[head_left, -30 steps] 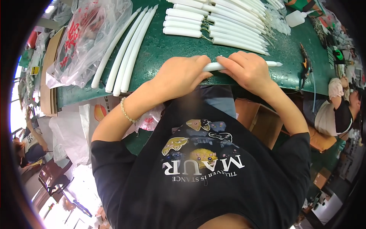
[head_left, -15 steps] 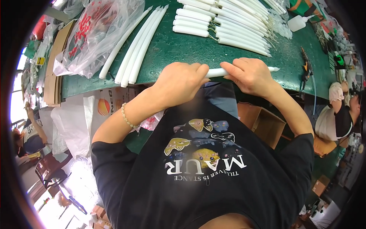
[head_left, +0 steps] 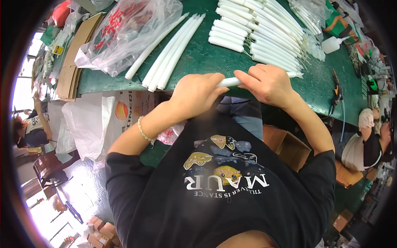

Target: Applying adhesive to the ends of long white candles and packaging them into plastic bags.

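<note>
Across my front, at the table's near edge, I hold a white taper candle point(head_left: 230, 82) in both fists. My left hand point(head_left: 195, 93) is closed round its left end and covers that end. My right hand point(head_left: 266, 86) grips it further along, and a pointed tip shows beyond the knuckles. Between the two thumbs a short stretch of the white shaft is bare. Left of my hands, several matching candles point(head_left: 178, 53) lie side by side. Further back are short white tubes point(head_left: 226, 41) and long white candle pieces point(head_left: 276, 51), with thin wires between them.
A clear plastic bag point(head_left: 128, 35) with red print lies on the green table point(head_left: 198, 62) at far left. To the right are a white squeeze bottle point(head_left: 332, 44) and a glue gun point(head_left: 336, 93). An open cardboard box point(head_left: 289, 146) stands below. Other people are at both sides.
The whole view has shifted, so the table things sit further right. Both hands keep their hold on the candle, and the left has turned slightly around it.
</note>
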Demonstrator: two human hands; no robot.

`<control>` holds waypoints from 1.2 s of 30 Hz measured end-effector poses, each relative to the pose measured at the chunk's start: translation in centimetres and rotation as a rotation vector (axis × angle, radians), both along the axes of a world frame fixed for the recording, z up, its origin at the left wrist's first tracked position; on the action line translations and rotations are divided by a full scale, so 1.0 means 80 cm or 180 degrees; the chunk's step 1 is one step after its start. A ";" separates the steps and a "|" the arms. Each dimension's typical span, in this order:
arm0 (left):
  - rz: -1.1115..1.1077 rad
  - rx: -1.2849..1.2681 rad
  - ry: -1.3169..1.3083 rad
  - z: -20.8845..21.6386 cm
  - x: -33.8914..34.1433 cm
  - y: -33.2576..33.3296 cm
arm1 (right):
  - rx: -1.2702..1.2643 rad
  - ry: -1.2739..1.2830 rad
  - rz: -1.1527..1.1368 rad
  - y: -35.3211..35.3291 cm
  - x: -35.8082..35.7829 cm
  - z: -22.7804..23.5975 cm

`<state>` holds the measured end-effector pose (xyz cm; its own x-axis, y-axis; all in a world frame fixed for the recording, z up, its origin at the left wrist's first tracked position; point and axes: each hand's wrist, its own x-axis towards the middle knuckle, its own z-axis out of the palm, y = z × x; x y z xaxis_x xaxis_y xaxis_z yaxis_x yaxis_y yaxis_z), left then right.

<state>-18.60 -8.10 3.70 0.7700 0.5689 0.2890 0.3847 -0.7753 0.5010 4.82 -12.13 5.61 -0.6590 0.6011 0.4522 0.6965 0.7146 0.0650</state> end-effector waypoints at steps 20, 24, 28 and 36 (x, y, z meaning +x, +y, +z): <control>0.2486 0.1356 0.1024 0.004 -0.087 0.051 | -0.0138 0.0912 -0.1411 -0.001 0.066 -0.023; 0.1138 0.0917 -0.0552 0.007 -0.016 0.042 | -0.0190 0.0877 -0.1705 -0.013 0.081 -0.035; 0.0687 0.1065 -0.0595 -0.026 0.058 0.054 | -0.0122 0.0791 -0.1555 -0.009 0.069 -0.035; 0.0835 0.1319 -0.0452 -0.026 0.092 0.107 | -0.0067 0.0770 -0.1964 0.012 0.079 -0.052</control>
<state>-11.21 0.46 1.62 0.5533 0.5531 0.6228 0.5434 -0.8064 0.2334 11.15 -11.16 1.47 -0.0723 0.8461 0.5281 0.9716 0.1793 -0.1542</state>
